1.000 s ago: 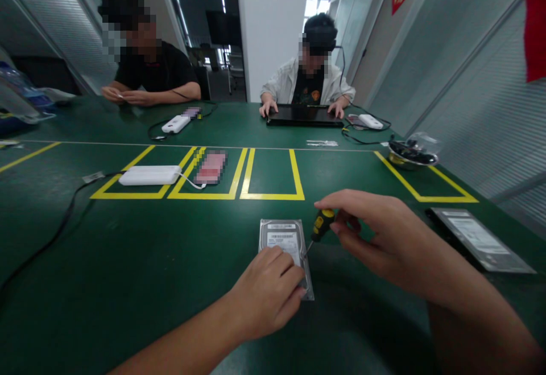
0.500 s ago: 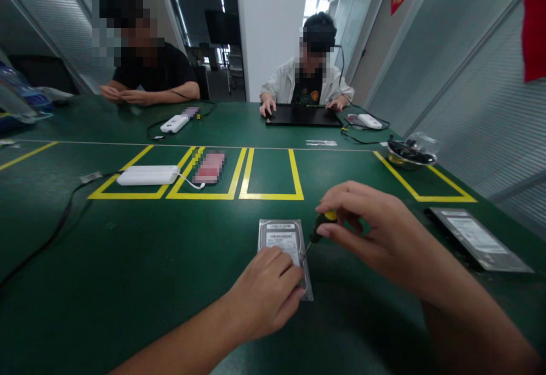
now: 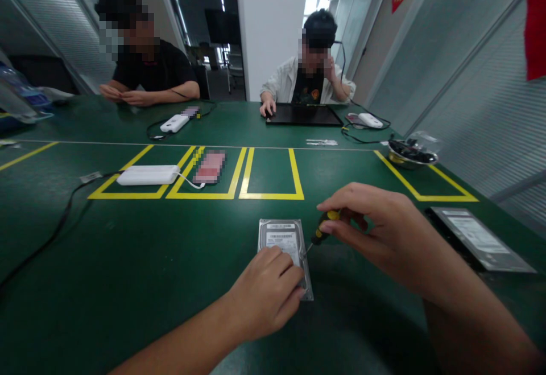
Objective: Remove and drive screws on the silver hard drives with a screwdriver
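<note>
A silver hard drive (image 3: 279, 237) with a white label lies flat on the green table (image 3: 128, 261) just in front of me. My left hand (image 3: 267, 292) rests on its near end, fingers curled and pressing it down. My right hand (image 3: 379, 233) pinches a small screwdriver (image 3: 324, 224) with a black and yellow handle; its tip touches the drive's right edge.
A flat silver bag (image 3: 480, 238) lies at the right. Yellow tape boxes hold a white power bank (image 3: 149, 174) and a pink item (image 3: 210, 167). A metal bowl (image 3: 412, 156) stands at far right. Two people sit across the table, one at a dark laptop (image 3: 303, 115). A black cable (image 3: 55, 230) trails left.
My right hand has turned the screwdriver handle slightly in its fingers. The left hand and drive have stayed put. The person opposite raised a hand from the laptop to the face.
</note>
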Tool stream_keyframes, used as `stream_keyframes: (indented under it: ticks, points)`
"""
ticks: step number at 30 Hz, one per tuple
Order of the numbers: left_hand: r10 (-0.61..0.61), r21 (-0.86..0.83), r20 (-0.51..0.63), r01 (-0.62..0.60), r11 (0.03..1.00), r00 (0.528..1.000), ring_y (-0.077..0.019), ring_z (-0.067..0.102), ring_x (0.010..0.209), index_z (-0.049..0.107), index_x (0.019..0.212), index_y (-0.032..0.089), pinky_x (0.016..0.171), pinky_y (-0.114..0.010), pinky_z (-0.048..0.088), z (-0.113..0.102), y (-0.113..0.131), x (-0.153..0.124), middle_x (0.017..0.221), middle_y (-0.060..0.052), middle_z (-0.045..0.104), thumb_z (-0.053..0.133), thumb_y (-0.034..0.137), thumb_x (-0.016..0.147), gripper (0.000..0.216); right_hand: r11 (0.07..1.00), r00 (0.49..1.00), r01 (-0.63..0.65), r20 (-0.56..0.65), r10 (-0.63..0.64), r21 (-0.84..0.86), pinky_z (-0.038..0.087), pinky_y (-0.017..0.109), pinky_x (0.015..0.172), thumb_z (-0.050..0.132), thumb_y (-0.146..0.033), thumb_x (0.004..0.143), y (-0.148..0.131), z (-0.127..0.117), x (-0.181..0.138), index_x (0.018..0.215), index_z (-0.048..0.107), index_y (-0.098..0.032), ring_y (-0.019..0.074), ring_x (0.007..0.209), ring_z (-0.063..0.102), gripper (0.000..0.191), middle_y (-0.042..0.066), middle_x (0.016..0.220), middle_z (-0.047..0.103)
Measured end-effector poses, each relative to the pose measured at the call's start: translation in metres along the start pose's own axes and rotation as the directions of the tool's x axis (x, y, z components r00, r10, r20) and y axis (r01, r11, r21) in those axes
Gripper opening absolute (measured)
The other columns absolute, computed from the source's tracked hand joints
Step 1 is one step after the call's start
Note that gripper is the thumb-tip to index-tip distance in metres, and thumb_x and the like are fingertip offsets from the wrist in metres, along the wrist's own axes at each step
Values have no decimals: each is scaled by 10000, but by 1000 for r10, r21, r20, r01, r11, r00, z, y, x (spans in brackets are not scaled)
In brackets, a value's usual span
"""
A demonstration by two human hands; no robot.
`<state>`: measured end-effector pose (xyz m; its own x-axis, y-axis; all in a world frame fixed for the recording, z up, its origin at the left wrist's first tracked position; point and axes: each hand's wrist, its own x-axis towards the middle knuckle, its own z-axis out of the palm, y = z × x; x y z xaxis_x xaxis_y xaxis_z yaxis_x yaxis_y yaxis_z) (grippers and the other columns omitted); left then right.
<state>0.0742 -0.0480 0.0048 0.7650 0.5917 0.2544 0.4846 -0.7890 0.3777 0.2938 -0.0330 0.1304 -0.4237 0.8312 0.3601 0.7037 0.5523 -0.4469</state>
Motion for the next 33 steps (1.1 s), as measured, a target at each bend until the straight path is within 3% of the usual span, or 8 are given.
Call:
stream_keyframes:
  ticks: [4,9,14,20,25,31,33]
  points:
    - [3,4,-3,-3,1000,1000,-256,493,900,600,988,168,793,-418,417,1,0,-1,932,-75,568,503,255,941,138,999,1000,-20,1,20,30,426,232,658,614,-135,878,-1,-1,-1,1083,643,-199,114,740,564,217,1,898,627]
    - [6,1,-11,-6,1000,1000,-255,495,897,601,992,168,793,-414,417,2,-1,-1,932,-77,572,503,254,942,140,1000,1000,12,12,-12,11,413,238,670,660,-207,893,0,1,1,965,647,-199,118,782,546,73,11,951,592]
    - [8,6,-2,-8,1000,1000,-256,493,894,598,990,167,786,-416,414,1,-1,-1,927,-75,567,494,253,945,142,1000,1000,-10,-22,10,18,429,241,710,630,-141,872,0,2,0,1081,628,-201,118,793,565,218,-7,921,620]
    - [6,2,-4,-6,1000,1000,-256,491,898,595,995,170,794,-421,413,3,-2,-1,932,-72,566,502,255,942,137,1000,1000,0,-11,0,-1,413,249,674,676,-212,881,-1,2,1,921,642,-197,121,783,544,53,-4,906,599]
    - [6,0,0,-6,1000,1000,-256,494,900,597,1000,167,791,-418,419,2,-1,-1,936,-74,567,505,256,939,141,1000,1000,-7,-24,7,-12,436,241,760,631,-136,873,0,2,-2,1093,631,-215,127,903,582,233,-13,1021,638]
    - [3,-7,-3,-3,1000,1000,-253,492,898,598,992,169,796,-419,419,1,-1,-1,933,-72,566,505,252,939,135,999,1000,9,-21,-10,-40,422,237,725,651,-182,898,1,2,0,1013,657,-218,115,852,559,121,-11,983,611]
    - [5,-8,-4,-5,1000,1000,-253,493,895,599,992,170,791,-417,417,2,-1,-1,928,-71,567,506,253,939,135,999,1000,-8,-29,6,-46,418,232,702,622,-128,888,1,2,0,1052,654,-220,106,807,564,190,-20,944,626]
